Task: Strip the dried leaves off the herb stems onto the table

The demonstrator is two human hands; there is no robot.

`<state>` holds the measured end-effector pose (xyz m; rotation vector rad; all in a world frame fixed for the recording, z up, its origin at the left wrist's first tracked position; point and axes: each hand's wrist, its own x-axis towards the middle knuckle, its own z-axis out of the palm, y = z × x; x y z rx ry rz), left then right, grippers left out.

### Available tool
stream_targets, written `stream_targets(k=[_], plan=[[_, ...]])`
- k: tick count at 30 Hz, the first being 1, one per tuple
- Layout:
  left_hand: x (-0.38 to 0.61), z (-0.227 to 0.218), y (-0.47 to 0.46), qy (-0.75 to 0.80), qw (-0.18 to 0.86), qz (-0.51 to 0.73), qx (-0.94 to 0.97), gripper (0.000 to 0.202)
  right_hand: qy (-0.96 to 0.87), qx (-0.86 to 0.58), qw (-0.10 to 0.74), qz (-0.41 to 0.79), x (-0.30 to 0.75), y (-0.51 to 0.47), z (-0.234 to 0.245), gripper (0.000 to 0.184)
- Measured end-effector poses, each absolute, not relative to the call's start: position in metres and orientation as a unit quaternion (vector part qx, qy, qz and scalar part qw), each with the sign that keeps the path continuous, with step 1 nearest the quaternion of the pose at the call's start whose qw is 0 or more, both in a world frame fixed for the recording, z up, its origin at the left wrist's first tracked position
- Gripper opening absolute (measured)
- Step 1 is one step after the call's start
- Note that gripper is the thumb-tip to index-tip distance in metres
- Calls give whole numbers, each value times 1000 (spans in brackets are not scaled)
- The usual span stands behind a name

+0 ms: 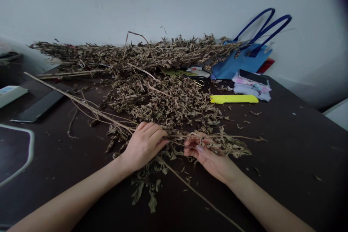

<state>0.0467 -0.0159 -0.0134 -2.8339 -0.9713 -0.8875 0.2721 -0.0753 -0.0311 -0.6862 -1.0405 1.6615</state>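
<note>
My left hand (146, 143) is closed around dried plant stems (106, 117), whose bare ends reach out to the upper left. Close by on the right, my right hand (206, 154) has its fingers curled around the leafy part of a dried stalk (231, 144), thumb near the fingertips. Under and in front of my hands hang curled greenish leaves (152, 201), and one thin stem (201, 194) slants toward the lower right. Just beyond lies a heap of loose dried leaves (163, 98). Parts of the stems are hidden beneath my fingers.
A long bundle of dried plants (136, 52) lies along the wall. To the right are a yellow utility knife (233, 99), a phone (252, 77) on folded cloth and a blue bag (236, 63). A dark flat object (40, 105) and a white power strip (12, 94) sit left.
</note>
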Motion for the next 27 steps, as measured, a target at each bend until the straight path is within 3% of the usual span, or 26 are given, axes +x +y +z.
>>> stream_targets(k=[11,22,27], plan=[[51,-9,-18,-313,87,-245,-913,13,-430,-288,498,696,271,-77,-31,19],[45,-14,-17,-298,56,-274,-913,8,-441,-294,508,679,271,-78,-30,18],[44,-15,-16,-289,66,-276,-914,10,-453,-319,496,669,271,-79,-30,27]])
